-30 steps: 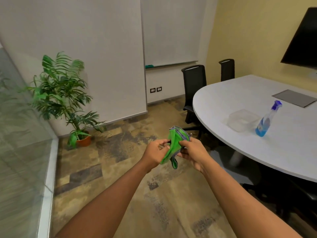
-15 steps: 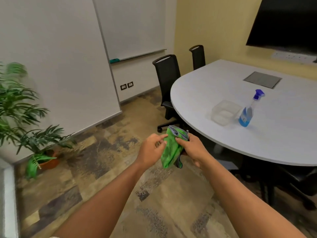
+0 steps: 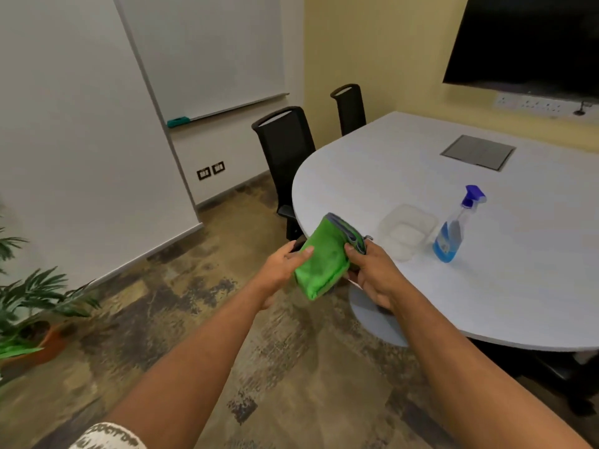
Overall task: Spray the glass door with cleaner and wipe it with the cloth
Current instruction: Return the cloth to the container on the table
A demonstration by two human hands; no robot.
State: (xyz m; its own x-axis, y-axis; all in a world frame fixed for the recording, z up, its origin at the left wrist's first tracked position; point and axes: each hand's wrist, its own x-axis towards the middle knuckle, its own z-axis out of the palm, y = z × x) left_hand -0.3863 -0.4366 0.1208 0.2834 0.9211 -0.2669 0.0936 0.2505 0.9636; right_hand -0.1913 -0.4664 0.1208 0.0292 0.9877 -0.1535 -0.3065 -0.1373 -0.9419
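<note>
walls white + yellow | whiteboard [image 3: 207, 50] | 2 blk chairs [image 3: 285, 147] | white table [image 3: 405, 163] | mottled brown floor [image 3: 181, 319]

Both forearms are bare; a white sleeve [image 3: 108, 438] with dark lettering covers the left upper arm.

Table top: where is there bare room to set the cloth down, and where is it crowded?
On the white table, bare patches lie between the spray bottle and the near rim, and between the far rounded end and the grey floor-box hatch. It is crowded near the left rim, where the clear plastic container stands close beside the bottle.
</note>
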